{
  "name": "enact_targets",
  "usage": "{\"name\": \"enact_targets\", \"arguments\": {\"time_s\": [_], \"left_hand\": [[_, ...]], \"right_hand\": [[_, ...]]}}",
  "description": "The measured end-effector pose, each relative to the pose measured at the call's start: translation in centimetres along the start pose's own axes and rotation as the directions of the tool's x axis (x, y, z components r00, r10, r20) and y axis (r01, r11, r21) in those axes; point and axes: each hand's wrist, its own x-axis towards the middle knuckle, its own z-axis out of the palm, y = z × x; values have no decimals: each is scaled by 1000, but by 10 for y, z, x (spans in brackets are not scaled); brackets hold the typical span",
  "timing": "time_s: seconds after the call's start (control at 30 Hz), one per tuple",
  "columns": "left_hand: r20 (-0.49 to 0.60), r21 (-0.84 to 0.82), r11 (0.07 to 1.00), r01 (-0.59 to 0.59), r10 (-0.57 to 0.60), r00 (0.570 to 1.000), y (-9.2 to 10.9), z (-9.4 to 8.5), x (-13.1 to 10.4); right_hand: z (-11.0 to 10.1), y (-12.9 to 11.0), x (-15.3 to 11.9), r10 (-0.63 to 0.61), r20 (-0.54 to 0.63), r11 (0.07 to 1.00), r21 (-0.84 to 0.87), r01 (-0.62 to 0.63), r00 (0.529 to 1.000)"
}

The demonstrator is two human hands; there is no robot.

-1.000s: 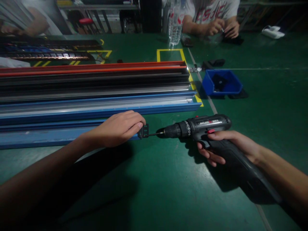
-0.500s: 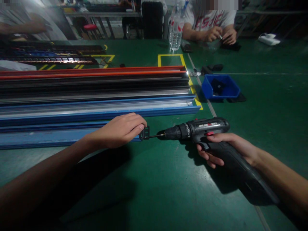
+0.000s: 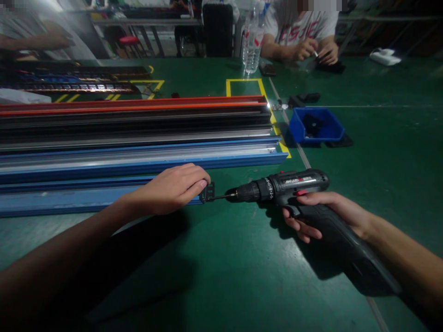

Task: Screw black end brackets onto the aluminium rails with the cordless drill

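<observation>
My left hand [image 3: 178,188] is closed over the right end of a blue metal profile [image 3: 69,200], its fingertips against a small black end bracket [image 3: 209,191]. Wrapped round the grip of a black cordless drill [image 3: 297,182] is my right hand [image 3: 311,216], thumb near the red switch and fingers by the trigger. The drill lies roughly level and points left. Its long thin bit reaches the lower part of the bracket; whether it sits in a screw is too small to tell.
Several long profiles, blue, black and orange [image 3: 207,102], lie behind my left hand. A blue bin [image 3: 318,133] with dark parts stands behind the drill. Farther back are bottles [image 3: 252,50] and a person's hands [image 3: 314,50]; another person is at the far left.
</observation>
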Motion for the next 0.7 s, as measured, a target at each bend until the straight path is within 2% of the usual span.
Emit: {"name": "enact_targets", "arguments": {"time_s": [0.7], "left_hand": [[-4, 3, 1000, -3, 3, 1000, -4, 2, -1]], "right_hand": [[0, -1, -1, -3, 3, 1000, -4, 3, 1000]]}}
